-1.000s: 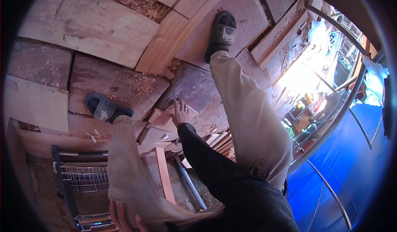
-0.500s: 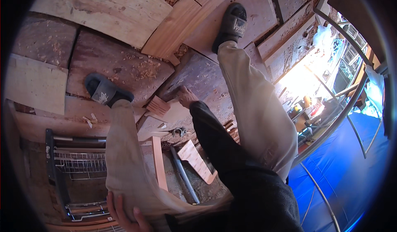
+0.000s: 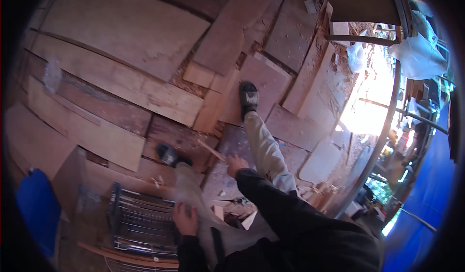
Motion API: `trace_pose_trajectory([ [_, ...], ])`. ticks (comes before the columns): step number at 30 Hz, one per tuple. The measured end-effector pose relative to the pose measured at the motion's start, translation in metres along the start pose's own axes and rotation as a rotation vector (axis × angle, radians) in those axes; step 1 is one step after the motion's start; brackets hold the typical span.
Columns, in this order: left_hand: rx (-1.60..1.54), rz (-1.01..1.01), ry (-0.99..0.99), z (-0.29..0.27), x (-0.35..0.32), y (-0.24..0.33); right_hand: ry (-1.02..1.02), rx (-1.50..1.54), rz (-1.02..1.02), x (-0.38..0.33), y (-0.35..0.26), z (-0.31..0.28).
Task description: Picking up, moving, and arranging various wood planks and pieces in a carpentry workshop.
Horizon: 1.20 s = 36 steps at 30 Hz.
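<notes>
My right hand (image 3: 237, 166) is closed around one end of a thin wooden strip (image 3: 211, 150), which points up and left over the dark boards. My left hand (image 3: 185, 218) rests flat on my left knee, on the beige trouser leg, and holds nothing. Both sleeves are dark. My feet wear black sandals: the left sandal (image 3: 169, 155) is near the wire rack, the right sandal (image 3: 249, 97) stands further out on a plank. Small offcuts of wood (image 3: 236, 209) lie below my right hand.
Overlapping wooden planks (image 3: 121, 85) and sawdust cover the ground. A metal wire rack (image 3: 140, 219) stands at lower left, a blue container (image 3: 37, 210) beyond it. Metal poles (image 3: 387, 122), a blue tarp (image 3: 431, 189) and a white bag (image 3: 419, 59) are on the right.
My right hand has come up from the pile of offcuts holding a thin wooden strip. The view has pulled back from the ground. My left hand stays on my knee.
</notes>
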State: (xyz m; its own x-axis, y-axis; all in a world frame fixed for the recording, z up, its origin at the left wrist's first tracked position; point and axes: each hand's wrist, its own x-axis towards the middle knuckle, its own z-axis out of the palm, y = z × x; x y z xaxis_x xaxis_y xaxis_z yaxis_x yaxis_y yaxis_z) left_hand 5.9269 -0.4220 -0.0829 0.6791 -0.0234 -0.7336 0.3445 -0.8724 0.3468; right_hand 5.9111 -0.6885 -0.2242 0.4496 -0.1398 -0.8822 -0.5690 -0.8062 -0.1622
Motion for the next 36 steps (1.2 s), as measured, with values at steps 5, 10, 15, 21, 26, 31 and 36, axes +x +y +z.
trace_pose_trajectory([
  [5, -0.091, 0.147, -0.023, 0.005, 0.040, 0.032, 0.319, 0.289, -0.129, -0.013, -0.023, -0.124],
  [10, -0.805, -0.238, -0.308, 0.021, 0.089, 0.125, 0.348, 0.999, -0.253, -0.038, -0.015, -0.182],
  [15, -1.534, -0.300, -0.530, 0.039, 0.100, 0.225, 0.095, 1.766, -0.282, -0.089, -0.007, -0.182],
  [21, -1.053, -0.181, -0.314, 0.050, 0.104, 0.283, -0.183, 1.771, -0.123, -0.093, 0.068, -0.164],
  [26, -0.832, -0.188, -0.474, 0.054, 0.128, 0.315, 0.103, 2.445, 0.428, -0.059, 0.176, -0.182],
  [31, -0.674, -0.243, -0.634, 0.074, 0.143, 0.371, 0.083, 2.086, 0.302, -0.050, 0.248, -0.212],
  [36, -0.608, -0.152, -0.783, 0.094, 0.145, 0.415, -0.075, 2.087, 0.111, -0.069, 0.290, -0.227],
])
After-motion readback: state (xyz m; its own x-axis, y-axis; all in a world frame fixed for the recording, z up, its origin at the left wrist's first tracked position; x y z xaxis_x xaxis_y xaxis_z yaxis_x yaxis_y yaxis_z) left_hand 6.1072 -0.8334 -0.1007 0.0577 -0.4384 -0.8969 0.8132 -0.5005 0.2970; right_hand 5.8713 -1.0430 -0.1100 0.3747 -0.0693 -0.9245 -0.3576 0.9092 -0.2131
